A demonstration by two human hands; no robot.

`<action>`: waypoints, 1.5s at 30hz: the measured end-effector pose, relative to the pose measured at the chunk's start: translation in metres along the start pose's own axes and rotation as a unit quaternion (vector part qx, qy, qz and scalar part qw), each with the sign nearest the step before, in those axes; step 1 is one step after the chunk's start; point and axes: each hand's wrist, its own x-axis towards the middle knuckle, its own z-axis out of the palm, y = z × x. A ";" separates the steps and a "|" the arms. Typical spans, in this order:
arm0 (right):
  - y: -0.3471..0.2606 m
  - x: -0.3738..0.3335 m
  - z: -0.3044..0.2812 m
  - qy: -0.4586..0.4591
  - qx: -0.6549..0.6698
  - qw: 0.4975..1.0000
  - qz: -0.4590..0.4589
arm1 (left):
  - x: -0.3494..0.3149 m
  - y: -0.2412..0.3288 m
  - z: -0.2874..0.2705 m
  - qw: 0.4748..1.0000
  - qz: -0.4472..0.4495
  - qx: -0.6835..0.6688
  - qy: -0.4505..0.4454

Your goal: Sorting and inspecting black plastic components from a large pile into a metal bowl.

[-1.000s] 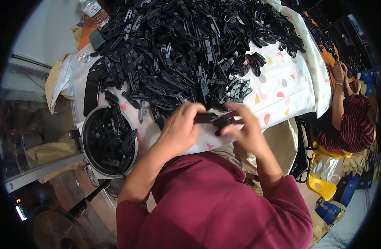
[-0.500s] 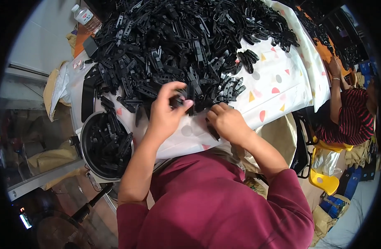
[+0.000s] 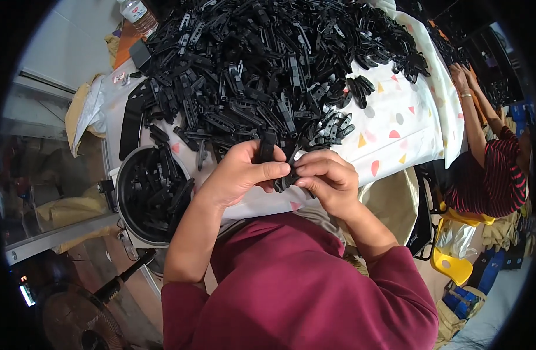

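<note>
My left hand (image 3: 239, 175) and my right hand (image 3: 332, 181) meet near the front edge of the table. Between their fingertips is a small black plastic part (image 3: 285, 182), gripped from both sides; the fingers hide much of it. A second black piece (image 3: 268, 147) stands up at the fingers of my left hand; whether it is held there or lies behind I cannot tell. Just beyond spreads a large heap of long black plastic parts (image 3: 221, 87), clip-like in shape. A smaller cluster of parts (image 3: 332, 129) lies beyond my right hand.
Left of my forearm stands a round pot (image 3: 123, 201) holding more black parts. A dark flat panel (image 3: 131, 125) and a plastic bottle (image 3: 141, 18) lie along the left side. A patterned white cloth (image 3: 390, 122) covers the table. At right, another person's hands (image 3: 461, 79) work over black parts.
My hands have come together, the right moving left and the left slightly nearer to me. The black part is now between both. The whole view has shifted slightly.
</note>
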 end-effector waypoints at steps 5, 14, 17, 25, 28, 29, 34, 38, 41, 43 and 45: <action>-0.001 -0.004 -0.009 0.003 0.000 1.000 0.018 | -0.003 -0.004 0.001 1.000 -0.007 0.007 0.013; -0.016 -0.007 -0.005 0.002 -0.113 0.994 -0.001 | -0.006 0.001 0.002 0.968 0.085 0.234 -0.030; -0.013 -0.010 -0.002 0.026 -0.156 0.985 -0.064 | -0.014 0.007 0.019 0.850 0.216 0.480 0.022; -0.015 -0.022 -0.012 -0.101 -0.170 0.975 0.105 | -0.013 -0.017 0.017 0.854 0.210 0.474 0.036; -0.015 -0.020 -0.009 -0.032 -0.243 0.963 0.111 | -0.009 -0.025 0.006 0.897 0.168 0.404 0.057; -0.014 -0.025 -0.009 -0.031 -0.243 0.963 0.111 | -0.006 -0.029 0.001 0.910 0.211 0.343 0.093; 0.021 -0.061 -0.011 -0.135 -0.433 0.875 0.172 | 0.036 -0.012 0.008 0.688 0.277 0.588 0.322; 0.013 -0.047 -0.014 -0.098 -0.370 0.899 0.212 | 0.062 -0.004 -0.005 0.478 0.435 0.736 0.201; 0.018 -0.048 -0.017 -0.075 -0.315 0.906 0.271 | 0.067 -0.003 -0.019 0.444 0.406 0.785 0.147; 0.033 -0.055 -0.021 0.019 -0.027 0.951 0.308 | 0.068 0.000 -0.019 0.459 0.438 0.762 0.132; 0.033 -0.046 -0.021 0.057 0.077 0.948 0.303 | 0.066 -0.001 -0.017 0.467 0.441 0.755 0.134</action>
